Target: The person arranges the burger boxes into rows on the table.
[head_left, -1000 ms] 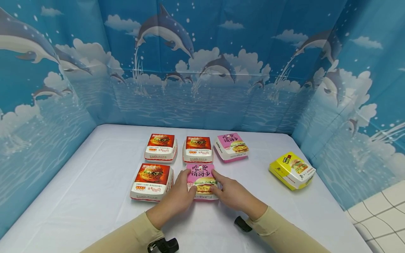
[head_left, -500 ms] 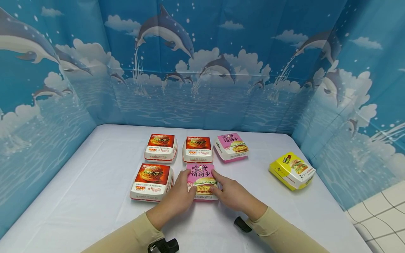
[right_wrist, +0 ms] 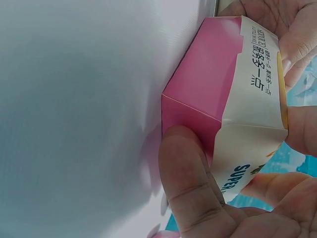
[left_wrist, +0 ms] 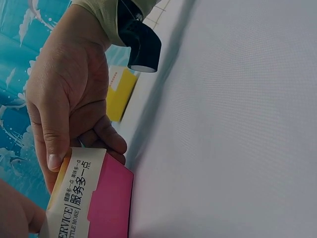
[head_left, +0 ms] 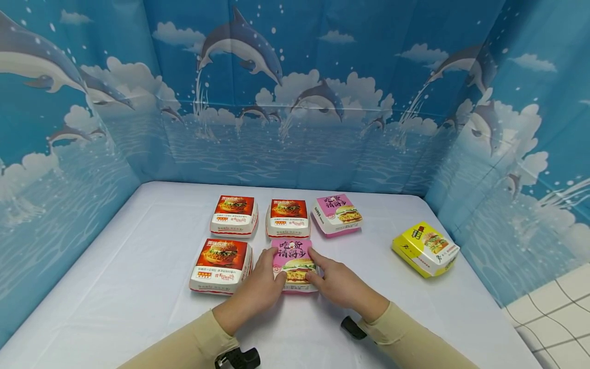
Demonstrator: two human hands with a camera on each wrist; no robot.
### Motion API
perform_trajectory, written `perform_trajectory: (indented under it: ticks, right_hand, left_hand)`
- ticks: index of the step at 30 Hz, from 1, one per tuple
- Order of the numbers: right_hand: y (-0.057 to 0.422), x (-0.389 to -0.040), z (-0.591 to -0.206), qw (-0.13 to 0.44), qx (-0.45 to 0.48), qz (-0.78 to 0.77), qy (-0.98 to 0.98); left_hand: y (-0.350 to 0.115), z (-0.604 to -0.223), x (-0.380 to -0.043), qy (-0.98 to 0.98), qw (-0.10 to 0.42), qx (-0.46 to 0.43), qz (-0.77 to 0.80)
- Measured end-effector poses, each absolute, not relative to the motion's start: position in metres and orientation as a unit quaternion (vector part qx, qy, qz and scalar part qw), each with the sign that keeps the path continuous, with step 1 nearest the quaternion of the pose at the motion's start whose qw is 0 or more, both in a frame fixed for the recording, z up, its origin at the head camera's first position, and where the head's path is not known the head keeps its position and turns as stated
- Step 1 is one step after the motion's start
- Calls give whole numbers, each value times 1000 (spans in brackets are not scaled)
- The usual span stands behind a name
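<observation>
A pink and white burger box (head_left: 295,262) sits on the white table in front of me, its printed lid facing up. My left hand (head_left: 261,283) holds it by the left side, its thumb at the lid's near edge. On the opposite side my right hand (head_left: 344,285) grips it in the same way. The right wrist view shows fingers of the right hand (right_wrist: 198,198) against the box's pink side (right_wrist: 205,64). In the left wrist view, only part of the left hand (left_wrist: 16,210) appears, at the lower left corner.
Red and white burger boxes stand to the left (head_left: 221,265), at the back left (head_left: 234,216) and directly behind (head_left: 289,218). A second pink box (head_left: 338,214) sits slightly turned at the back. A yellow box (head_left: 426,248) lies far right. Dolphin-print curtains (head_left: 295,154) surround the table.
</observation>
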State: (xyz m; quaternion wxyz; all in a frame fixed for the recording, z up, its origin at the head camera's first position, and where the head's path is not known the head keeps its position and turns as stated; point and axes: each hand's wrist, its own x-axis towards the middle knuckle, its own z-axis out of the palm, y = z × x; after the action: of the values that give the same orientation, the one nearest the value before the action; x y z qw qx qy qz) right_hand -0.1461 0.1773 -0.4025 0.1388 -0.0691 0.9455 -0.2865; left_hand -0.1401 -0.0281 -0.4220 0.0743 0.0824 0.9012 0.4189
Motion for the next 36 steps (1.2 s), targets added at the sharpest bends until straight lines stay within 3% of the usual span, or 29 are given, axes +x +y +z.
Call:
perform_trajectory:
  ticks: [36]
  right_hand:
    - [177,-145,-402,137,-66,-286,946]
  left_hand:
    - [-28,-423,-141,902,75,80,418]
